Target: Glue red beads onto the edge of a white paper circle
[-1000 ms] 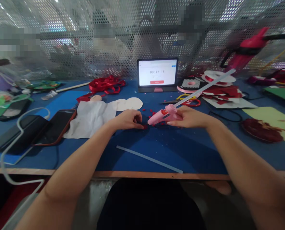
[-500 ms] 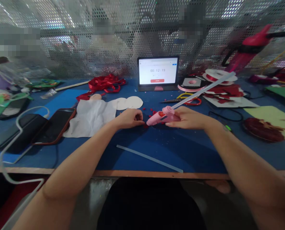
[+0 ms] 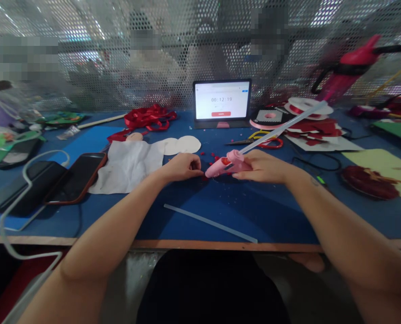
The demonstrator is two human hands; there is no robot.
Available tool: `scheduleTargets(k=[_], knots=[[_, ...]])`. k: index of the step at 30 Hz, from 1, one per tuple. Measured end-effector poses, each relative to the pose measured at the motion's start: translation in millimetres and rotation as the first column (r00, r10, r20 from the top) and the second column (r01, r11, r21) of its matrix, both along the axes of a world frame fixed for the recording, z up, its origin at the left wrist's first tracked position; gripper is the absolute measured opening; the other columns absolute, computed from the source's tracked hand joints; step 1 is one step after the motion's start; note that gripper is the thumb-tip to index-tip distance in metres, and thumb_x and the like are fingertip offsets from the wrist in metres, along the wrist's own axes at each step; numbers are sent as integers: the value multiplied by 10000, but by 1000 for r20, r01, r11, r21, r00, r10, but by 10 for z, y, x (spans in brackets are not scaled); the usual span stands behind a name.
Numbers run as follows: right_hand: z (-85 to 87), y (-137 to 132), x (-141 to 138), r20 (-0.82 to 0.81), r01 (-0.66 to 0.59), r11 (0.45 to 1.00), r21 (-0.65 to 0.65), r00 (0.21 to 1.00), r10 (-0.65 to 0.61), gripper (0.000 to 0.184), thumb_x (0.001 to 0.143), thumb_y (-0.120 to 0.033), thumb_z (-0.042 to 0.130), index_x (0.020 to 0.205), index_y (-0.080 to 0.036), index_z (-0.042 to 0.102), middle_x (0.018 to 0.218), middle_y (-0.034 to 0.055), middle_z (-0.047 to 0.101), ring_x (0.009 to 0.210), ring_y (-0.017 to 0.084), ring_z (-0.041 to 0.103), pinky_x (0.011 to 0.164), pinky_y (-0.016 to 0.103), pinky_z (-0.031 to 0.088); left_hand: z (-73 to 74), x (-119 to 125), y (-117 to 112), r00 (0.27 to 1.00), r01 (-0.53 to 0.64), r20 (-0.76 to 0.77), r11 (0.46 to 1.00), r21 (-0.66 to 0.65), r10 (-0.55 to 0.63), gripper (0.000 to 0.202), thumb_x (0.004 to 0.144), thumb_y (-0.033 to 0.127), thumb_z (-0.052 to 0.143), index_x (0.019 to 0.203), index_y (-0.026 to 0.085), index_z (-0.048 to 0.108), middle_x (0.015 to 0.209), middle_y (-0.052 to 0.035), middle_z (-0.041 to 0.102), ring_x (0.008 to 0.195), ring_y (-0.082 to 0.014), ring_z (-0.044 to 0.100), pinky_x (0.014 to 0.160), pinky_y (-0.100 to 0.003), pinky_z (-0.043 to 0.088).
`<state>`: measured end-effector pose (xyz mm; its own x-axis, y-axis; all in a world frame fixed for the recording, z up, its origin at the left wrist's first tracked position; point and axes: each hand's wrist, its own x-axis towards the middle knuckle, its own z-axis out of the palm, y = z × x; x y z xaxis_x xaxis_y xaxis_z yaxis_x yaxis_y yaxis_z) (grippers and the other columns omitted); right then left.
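The right hand (image 3: 264,165) was wrapped round a pink hot glue gun (image 3: 225,164) and had brought its nozzle left, just beside the curled fingertips (image 3: 200,173) of the left hand (image 3: 182,167), which rested among small red bits (image 3: 205,178) on the blue counter (image 3: 241,216). A long glue stick (image 3: 284,127) jutted from the gun toward the far right, past red-handled scissors (image 3: 271,143).

Glue gun (image 3: 227,164) glossy pink plastic; glue stick (image 3: 210,222) smooth translucent; white cloth (image 3: 126,168) matt; perforated screen (image 3: 173,54) metal.
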<state>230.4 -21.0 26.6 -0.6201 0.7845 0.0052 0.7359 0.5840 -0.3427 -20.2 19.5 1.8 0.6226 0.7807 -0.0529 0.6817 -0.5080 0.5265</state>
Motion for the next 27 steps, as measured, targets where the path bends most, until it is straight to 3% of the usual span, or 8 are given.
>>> scheduleTargets(k=[15,27], knots=[[-12,27,63,-24,-14,998,69,1000,15,292,771,-442,512,675,-168,541,611,8,487,594,137,446,606,270,325,6,-1,3,1000,-4,-16,1000,2,4,172,741,308,624,750,138,607,635,-6,599,572,-104,508,537,-216,341],[24,-13,27,10,-2,1000,23,1000,2,335,773,-458,503,591,-177,478,600,5,465,591,134,439,601,272,321,11,8,-3,1000,-23,-8,1000,-14,23,158,722,295,633,724,141,601,627,-2,609,562,-99,502,535,-215,332]])
